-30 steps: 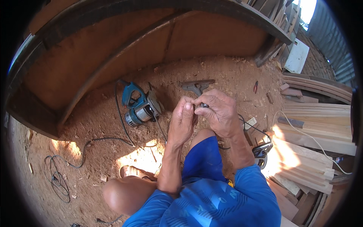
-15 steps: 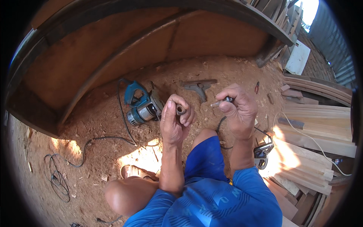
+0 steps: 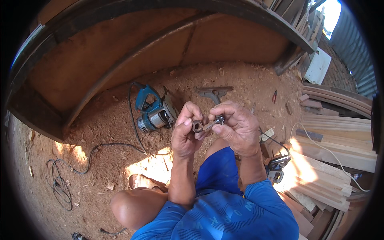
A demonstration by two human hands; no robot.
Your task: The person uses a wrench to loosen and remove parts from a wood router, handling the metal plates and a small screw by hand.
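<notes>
My left hand [image 3: 184, 140] pinches a dark ring-shaped metal nut [image 3: 194, 128] between thumb and fingers, its hole facing up. In my right hand [image 3: 244, 130] is what looks like a router bit [image 3: 219, 119], a dark head on a slim metal shank, gripped by thumb and forefinger. The shank points left, and its tip lies at the nut's right edge, apparently touching it. Both hands are close together above my knees; the curled fingers hide part of each piece.
Beyond my left hand, a blue corded power saw [image 3: 150, 110] lies on the dirt floor. A grey T-shaped tool [image 3: 215, 94] and red-handled pliers [image 3: 274, 97] lie farther off. A large curved wooden frame [image 3: 132, 52] spans the back. Planks [image 3: 340, 138] are stacked right; a black cable [image 3: 102, 146] runs left.
My right hand has moved left with the bit, bringing its shank to the nut. My left hand has turned slightly, still holding the nut.
</notes>
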